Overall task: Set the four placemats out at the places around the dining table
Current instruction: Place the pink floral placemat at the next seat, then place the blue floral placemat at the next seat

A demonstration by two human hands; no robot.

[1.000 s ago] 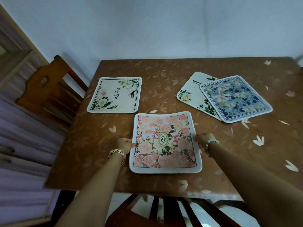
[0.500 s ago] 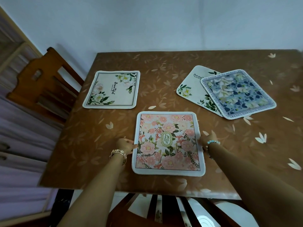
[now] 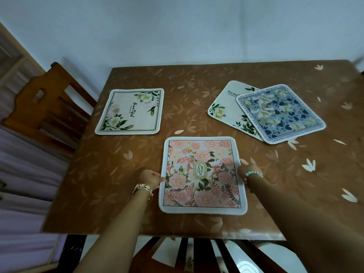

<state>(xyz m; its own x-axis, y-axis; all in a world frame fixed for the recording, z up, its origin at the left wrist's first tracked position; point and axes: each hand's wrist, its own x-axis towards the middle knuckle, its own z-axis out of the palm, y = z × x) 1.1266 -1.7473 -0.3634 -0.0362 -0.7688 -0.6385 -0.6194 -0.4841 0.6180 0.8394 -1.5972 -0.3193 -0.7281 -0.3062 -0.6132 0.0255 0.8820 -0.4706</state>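
- While both hands pinch its side edges, pink mat (image 3: 202,174) lying flat at the near place, above a chair (image 3: 197,255).
- Left hand (image 3: 150,178) gripping the left edge, right hand (image 3: 249,172) the right.
- Best squared to the table (image 3: 197,75) edge, then released flat.
- One white mat (image 3: 130,112) set at the left place.
- Blue mat (image 3: 281,113) overlapping another white mat (image 3: 226,103), far right, unplaced.
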